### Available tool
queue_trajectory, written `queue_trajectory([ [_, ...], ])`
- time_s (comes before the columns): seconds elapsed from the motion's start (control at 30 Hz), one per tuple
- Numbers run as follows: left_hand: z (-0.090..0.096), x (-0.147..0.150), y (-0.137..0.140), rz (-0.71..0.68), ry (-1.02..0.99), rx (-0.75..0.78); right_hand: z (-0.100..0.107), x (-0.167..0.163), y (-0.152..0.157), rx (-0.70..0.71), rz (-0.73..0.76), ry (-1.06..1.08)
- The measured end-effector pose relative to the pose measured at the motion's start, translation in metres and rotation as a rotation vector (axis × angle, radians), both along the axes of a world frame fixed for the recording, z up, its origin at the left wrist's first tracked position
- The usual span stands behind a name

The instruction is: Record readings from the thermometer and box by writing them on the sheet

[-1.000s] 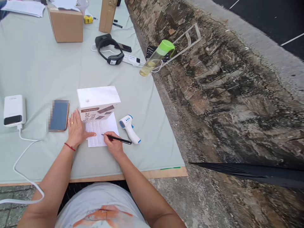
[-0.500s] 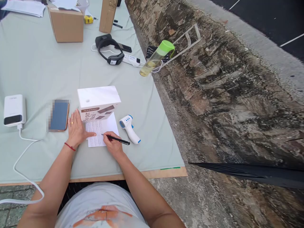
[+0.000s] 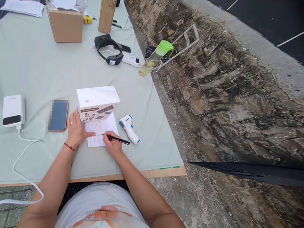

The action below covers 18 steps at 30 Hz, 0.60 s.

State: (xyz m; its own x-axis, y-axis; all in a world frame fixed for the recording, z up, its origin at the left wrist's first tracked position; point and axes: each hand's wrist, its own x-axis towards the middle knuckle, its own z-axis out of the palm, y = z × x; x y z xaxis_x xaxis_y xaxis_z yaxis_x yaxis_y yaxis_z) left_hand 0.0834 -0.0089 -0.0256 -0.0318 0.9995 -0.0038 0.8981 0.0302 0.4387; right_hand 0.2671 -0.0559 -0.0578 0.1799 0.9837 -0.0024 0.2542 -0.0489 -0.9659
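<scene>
My right hand [image 3: 112, 144] grips a black pen [image 3: 118, 138], its tip on or just above a white sheet of paper [image 3: 109, 126] bearing columns of handwriting. My left hand [image 3: 76, 128] lies flat with fingers stretched, the thumb over the sheet's left edge and the fingertips beside a white box [image 3: 98, 98] with brown print. The box stands over the sheet's far part and hides it. Right of the paper lies a white and blue infrared thermometer [image 3: 129, 129]. Left of my left hand is a phone [image 3: 58, 115] with a dark screen.
A white power bank [image 3: 13, 110] with a white cable sits at the left. Farther back are a black headset [image 3: 109, 50], a leaning green-capped bottle [image 3: 155, 58] and a cardboard box [image 3: 66, 25]. The table edge [image 3: 166, 172] drops off near a stone wall [image 3: 213, 88].
The whole view has shifted very slightly. Both hands, the pen and the things on the table keep the same places relative to each other.
</scene>
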Motion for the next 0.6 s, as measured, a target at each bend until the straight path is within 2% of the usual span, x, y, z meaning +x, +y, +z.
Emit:
queue_trajectory([
  [0.6, -0.0004, -0.0012, 0.0004, -0.013, 0.008, -0.002, 0.0002, 0.0003, 0.0002, 0.004, -0.008, 0.010],
])
